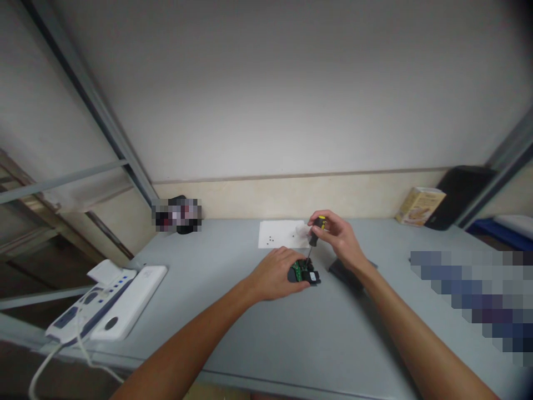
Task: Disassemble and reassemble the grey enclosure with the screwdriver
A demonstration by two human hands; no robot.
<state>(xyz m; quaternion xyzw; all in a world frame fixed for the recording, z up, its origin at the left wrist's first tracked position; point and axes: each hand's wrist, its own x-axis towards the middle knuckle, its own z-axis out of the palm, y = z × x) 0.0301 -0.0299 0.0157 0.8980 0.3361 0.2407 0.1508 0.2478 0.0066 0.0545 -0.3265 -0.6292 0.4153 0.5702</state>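
Note:
My left hand (280, 276) grips a small black device with an exposed green circuit board (298, 271), holding it low over the table. In my right hand (336, 238) is a black and yellow screwdriver (319, 224), tilted, its shaft pointing down. The screwdriver's tip meets the device near the board's upper right; the exact contact point is too small to make out. Behind the hands lies a white sheet of paper (266, 229) with several tiny dark screw-like bits (270, 240) on it. A dark flat piece (347, 276) rests under my right forearm, partly hidden by it.
A white power strip (69, 322) with cables and a white flat box (135, 297) lie at the left of the grey table (250, 344). At the back right stand a yellow carton (420, 206) and a black panel (464, 191). Blurred-out items sit back left and far right.

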